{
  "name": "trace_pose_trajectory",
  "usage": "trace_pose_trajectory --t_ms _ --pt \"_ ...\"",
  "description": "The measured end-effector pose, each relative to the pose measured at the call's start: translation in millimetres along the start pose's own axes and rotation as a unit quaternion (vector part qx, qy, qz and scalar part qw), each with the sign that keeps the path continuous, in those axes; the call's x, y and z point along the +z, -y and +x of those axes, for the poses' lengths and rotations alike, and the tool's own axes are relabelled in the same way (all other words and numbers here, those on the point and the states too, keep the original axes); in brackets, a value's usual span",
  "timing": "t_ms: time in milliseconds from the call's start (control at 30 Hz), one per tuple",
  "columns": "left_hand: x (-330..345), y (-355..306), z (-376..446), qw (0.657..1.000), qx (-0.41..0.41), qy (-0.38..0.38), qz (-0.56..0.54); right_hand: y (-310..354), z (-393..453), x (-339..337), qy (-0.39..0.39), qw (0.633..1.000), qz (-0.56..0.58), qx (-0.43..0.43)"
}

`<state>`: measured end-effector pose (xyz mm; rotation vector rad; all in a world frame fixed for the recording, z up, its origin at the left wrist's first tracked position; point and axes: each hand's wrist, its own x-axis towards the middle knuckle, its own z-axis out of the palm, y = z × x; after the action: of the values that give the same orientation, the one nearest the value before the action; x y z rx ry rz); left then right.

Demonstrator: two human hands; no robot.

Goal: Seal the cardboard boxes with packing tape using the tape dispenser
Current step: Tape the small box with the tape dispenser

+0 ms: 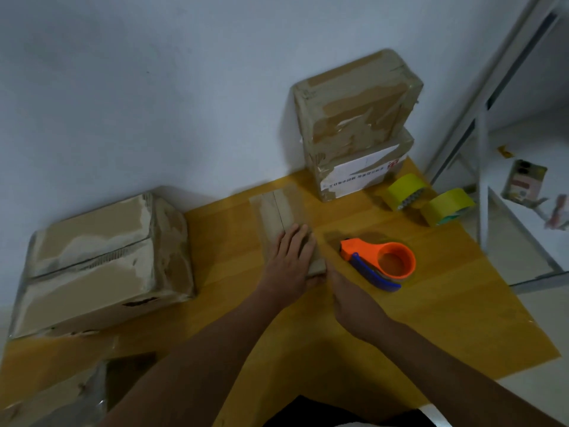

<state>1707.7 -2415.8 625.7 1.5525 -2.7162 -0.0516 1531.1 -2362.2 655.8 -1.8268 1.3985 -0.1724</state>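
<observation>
A small flat cardboard box (pixel 281 211) lies in the middle of the yellow table, its centre seam running away from me. My left hand (pixel 289 263) rests flat on the box's near half, fingers straight, with the thumb at the near end. My right hand (pixel 354 300) reaches to the box's near right corner, where its fingertips touch the edge; how they lie is hard to make out. The orange and blue tape dispenser (pixel 380 263) lies on the table just right of the box, and neither hand holds it.
Two taped boxes (pixel 354 118) are stacked at the back against the wall. Two yellow tape rolls (pixel 431 198) sit to their right. A large box (pixel 98 260) stands at the left, another (pixel 52 399) at the bottom left. A white metal rack (pixel 483 134) borders the table (pixel 431 318) on the right.
</observation>
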Motion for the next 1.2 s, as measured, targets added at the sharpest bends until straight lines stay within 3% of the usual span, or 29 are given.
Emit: trace_pose_trajectory --t_ms 100,233,333,400,500,533,633,667,700,767,967,1200 --pt "-11 5 6 0.998 -0.011 0.027 -0.063 -2 2 -14 -0.011 1.0 0.008 -0.006" --pt "-37 13 13 0.974 -0.02 0.066 -0.216 4 2 -23 -0.152 0.987 -0.035 -0.038" --pt "-68 25 17 0.927 -0.107 0.089 -0.348 28 7 -24 -0.1 0.985 -0.105 -0.093" --pt "-75 34 7 0.863 -0.246 -0.004 -0.44 46 12 -25 -0.05 0.982 -0.144 -0.115" --pt "-63 40 -36 0.74 -0.414 -0.138 -0.512 66 21 -25 0.0 0.974 -0.192 -0.116" --pt "-54 38 -54 0.691 -0.453 -0.139 -0.545 69 25 -24 0.007 0.971 -0.21 -0.112" --pt "-31 26 -93 0.485 -0.515 -0.093 -0.701 78 33 -16 0.037 0.959 -0.263 -0.102" --pt "-25 23 -99 0.439 -0.512 -0.082 -0.734 81 36 -13 0.037 0.957 -0.272 -0.097" --pt "-19 21 -103 0.417 -0.507 -0.074 -0.751 84 38 -11 0.035 0.955 -0.28 -0.093" --pt "-10 19 -105 0.411 -0.49 -0.07 -0.766 88 44 -10 0.024 0.951 -0.295 -0.09" --pt "-15 15 -105 0.449 -0.446 -0.047 -0.773 96 48 1 0.003 0.936 -0.344 -0.071" --pt "-6 -2 -101 0.452 -0.431 -0.138 -0.769 88 52 8 -0.002 0.933 -0.354 -0.069"
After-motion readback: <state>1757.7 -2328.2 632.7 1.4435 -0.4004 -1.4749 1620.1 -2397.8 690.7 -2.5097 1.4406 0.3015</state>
